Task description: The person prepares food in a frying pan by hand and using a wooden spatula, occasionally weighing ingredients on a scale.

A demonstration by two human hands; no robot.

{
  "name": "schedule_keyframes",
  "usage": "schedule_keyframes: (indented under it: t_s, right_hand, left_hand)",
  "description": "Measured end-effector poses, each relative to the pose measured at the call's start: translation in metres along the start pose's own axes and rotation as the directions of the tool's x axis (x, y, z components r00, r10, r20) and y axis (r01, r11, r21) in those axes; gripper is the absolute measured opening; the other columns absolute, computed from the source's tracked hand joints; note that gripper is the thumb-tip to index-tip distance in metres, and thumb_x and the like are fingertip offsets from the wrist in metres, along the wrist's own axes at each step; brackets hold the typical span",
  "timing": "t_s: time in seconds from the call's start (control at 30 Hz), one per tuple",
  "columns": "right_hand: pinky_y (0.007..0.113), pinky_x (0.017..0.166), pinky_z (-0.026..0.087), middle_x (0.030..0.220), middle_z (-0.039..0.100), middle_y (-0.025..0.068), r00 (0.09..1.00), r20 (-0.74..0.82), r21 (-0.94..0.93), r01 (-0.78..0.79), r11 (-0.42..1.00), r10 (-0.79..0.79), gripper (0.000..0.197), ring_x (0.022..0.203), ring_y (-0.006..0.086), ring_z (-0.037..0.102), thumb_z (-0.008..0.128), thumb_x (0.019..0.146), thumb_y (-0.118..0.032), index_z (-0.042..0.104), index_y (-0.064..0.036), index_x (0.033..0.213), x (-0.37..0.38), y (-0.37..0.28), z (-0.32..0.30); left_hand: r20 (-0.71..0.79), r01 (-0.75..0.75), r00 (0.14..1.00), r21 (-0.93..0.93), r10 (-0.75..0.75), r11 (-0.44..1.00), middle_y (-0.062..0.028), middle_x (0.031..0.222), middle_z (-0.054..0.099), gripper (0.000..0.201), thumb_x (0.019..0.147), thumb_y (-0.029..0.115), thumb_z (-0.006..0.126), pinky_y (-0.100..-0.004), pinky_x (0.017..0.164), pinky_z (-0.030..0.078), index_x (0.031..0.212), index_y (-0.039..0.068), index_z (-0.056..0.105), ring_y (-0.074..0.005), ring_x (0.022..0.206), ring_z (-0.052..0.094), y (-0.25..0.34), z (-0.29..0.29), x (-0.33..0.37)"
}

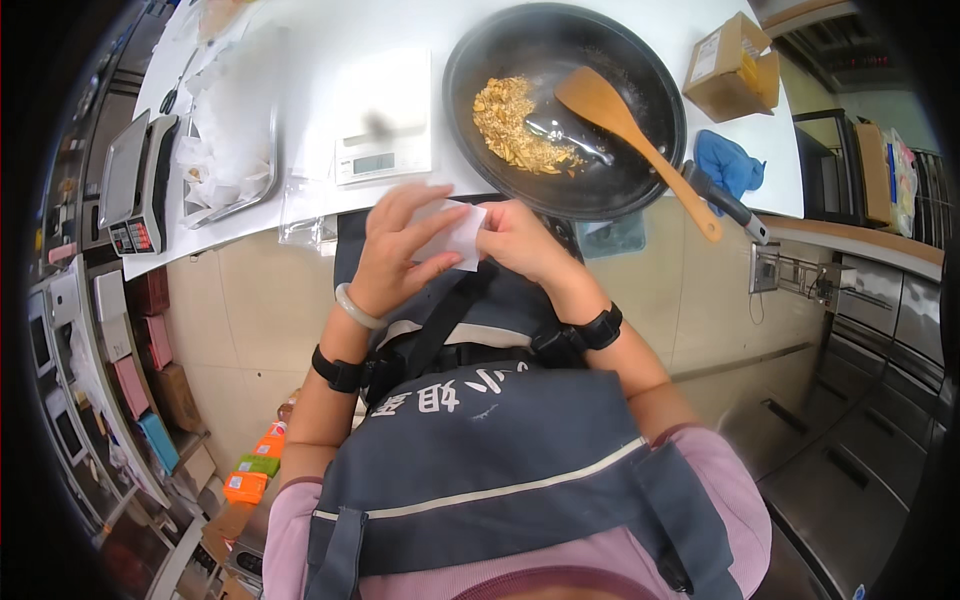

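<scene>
Between my two hands, in front of my apron, is a small white paper-like piece (467, 236), perhaps a little bag. My left hand (400, 245) has it between the fingers and thumb, with the fingers long and partly spread. Closed in a pinch at its right edge is my right hand (525, 240). Just beyond them a black wok (620, 165) stands on the table, holding a heap of chopped golden-brown bits (510, 125) and a shiny patch of liquid. A wooden spatula (630, 130) leans across the wok's right rim.
A white digital scale (385, 120) sits left of the wok, beside a metal tray (270, 165) of clear plastic bags. Another scale (135, 185) stands farther left. To the right are an open cardboard box (730, 75) and a blue cloth (728, 162) near the wok's handle (725, 205).
</scene>
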State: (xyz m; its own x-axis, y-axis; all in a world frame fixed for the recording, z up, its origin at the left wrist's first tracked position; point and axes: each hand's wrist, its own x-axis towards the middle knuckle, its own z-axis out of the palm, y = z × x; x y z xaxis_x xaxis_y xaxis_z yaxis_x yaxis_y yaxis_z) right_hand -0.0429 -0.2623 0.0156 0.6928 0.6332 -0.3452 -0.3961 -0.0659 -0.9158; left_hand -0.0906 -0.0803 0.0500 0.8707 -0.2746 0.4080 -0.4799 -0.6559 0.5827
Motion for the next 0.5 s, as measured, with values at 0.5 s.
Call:
schedule_keyframes:
  t_s: [0.5]
  right_hand:
    - [0.022, 0.049, 0.038, 0.059, 0.053, -0.0005, 0.999, -0.005, 0.084, 0.041, 0.996, -0.041, 0.011, 0.054, 0.005, 0.046, 0.051, 0.078, 0.0, 0.058, 0.0019, 0.07, 0.007, 0.012, 0.01]
  left_hand:
    - [0.005, 0.401, 0.793, -0.757, -0.609, 0.516, -0.0081, 0.102, 0.059, 0.03, 0.077, -0.008, 0.064, -0.0219, 0.078, 0.044, 0.107, -0.003, 0.06, -0.0131, 0.089, 0.056, -0.022, 0.021, -0.028]
